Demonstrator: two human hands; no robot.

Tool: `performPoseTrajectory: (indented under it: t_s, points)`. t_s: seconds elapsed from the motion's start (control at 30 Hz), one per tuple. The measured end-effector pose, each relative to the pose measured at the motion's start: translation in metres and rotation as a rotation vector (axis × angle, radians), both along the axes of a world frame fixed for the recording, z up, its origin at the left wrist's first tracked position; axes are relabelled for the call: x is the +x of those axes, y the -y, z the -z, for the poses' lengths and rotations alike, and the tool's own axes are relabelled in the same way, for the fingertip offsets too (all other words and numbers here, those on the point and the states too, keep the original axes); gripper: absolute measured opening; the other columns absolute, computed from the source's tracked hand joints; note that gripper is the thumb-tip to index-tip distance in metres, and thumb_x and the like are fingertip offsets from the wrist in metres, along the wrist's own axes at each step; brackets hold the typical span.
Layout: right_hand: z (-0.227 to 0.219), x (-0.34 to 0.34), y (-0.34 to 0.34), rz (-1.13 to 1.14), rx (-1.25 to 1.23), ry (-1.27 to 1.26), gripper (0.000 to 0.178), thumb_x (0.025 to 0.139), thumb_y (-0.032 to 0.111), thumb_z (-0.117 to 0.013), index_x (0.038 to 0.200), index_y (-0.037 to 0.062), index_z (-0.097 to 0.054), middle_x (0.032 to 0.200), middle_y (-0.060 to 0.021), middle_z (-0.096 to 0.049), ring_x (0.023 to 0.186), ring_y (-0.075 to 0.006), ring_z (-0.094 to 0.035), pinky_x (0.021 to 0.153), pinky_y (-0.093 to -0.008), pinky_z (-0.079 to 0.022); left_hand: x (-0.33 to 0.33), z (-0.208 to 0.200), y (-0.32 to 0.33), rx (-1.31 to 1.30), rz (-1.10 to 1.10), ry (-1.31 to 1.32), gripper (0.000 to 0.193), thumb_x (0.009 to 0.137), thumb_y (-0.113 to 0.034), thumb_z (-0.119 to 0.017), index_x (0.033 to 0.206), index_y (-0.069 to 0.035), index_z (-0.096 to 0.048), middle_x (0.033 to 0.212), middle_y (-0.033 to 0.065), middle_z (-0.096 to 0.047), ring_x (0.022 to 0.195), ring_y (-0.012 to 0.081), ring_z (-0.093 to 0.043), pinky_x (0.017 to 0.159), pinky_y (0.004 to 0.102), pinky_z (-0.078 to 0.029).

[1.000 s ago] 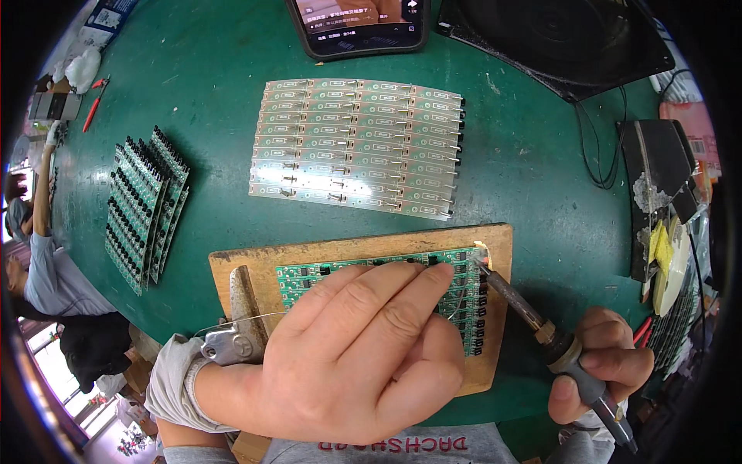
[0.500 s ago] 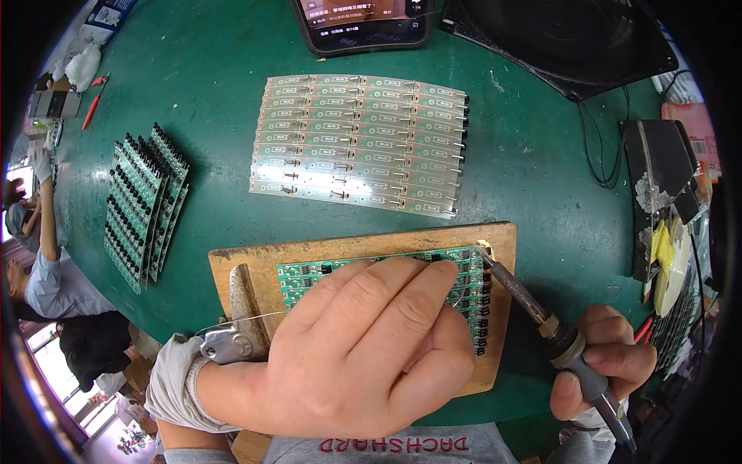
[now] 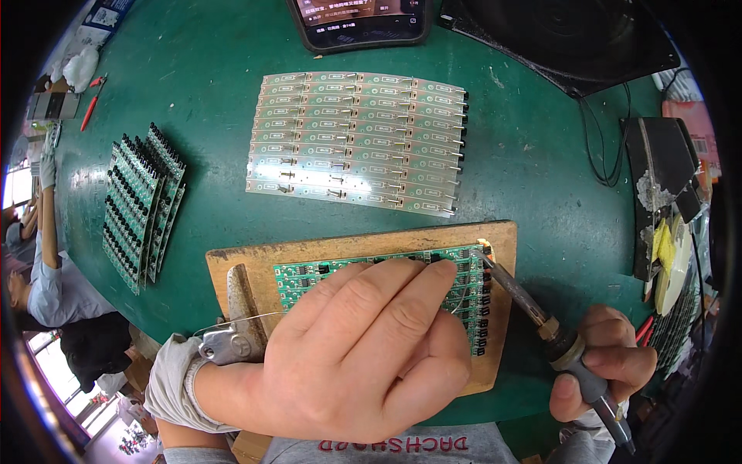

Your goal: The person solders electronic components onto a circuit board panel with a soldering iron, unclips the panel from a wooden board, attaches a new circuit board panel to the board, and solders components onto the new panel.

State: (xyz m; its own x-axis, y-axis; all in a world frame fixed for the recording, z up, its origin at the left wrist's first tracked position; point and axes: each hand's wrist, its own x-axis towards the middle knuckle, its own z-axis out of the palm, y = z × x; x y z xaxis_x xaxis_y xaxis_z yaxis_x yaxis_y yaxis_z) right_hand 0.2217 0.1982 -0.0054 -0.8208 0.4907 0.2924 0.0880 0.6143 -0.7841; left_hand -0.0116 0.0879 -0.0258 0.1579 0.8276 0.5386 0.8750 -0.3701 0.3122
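A green circuit board panel [image 3: 294, 282] with black parts along its right edge lies on a wooden board [image 3: 502, 309]. My left hand [image 3: 363, 348] is closed above the panel and covers much of it. Its fingers pinch a thin solder wire [image 3: 255, 318], which enters from the left and shows again as a short curve by the fingertips. My right hand [image 3: 607, 359] grips a soldering iron [image 3: 529, 301] by its dark handle. The iron's tip rests at the panel's upper right corner; whether it touches a joint is too small to tell.
A metal clamp-like piece [image 3: 232, 344] sits at the wooden board's left. Beyond lies a pale circuit board panel [image 3: 355, 143]; stacked panels [image 3: 143, 205] stand left. A phone [image 3: 359, 27], black fan-like frame [image 3: 564, 39] and red-handled tool [image 3: 91, 108] surround them. A co-worker's arm [image 3: 48, 209] reaches in far left.
Both hands and the iron hold nearly the same place. The view has shifted slightly, and the co-worker's arm at the far left has moved a little.
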Motion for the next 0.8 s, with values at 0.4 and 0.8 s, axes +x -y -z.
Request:
performPoseTrajectory:
  t_s: [0.4, 0.8]
  points:
    - [0.0021, 0.0014, 0.0110, 0.225, 0.025, -0.086, 0.047, 0.076, 0.033, -0.078, 0.088, 0.0115, -0.038, 0.062, -0.0032, -0.045, 0.050, -0.0150, -0.039, 0.048, -0.0320, -0.034, 0.0003, -0.0027, 0.0015, -0.019, 0.000, 0.003, 0.025, 0.055, -0.005, -0.063, 0.075, 0.003, -0.050, 0.093, 0.0260, -0.066, 0.078, 0.0307, -0.063, 0.058, 0.0335, -0.054]
    - [-0.0005, 0.0006, 0.0037, 0.064, 0.024, -0.023, 0.044, 0.074, 0.030, -0.077, 0.090, 0.0116, -0.040, 0.061, -0.0026, -0.045, 0.048, -0.0152, -0.040, 0.048, -0.0322, -0.033, 0.0022, -0.0037, 0.0013, -0.047, -0.006, -0.026, 0.020, 0.060, -0.004, -0.063, 0.076, 0.001, -0.053, 0.095, 0.0239, -0.066, 0.080, 0.0290, -0.062, 0.060, 0.0312, -0.053]
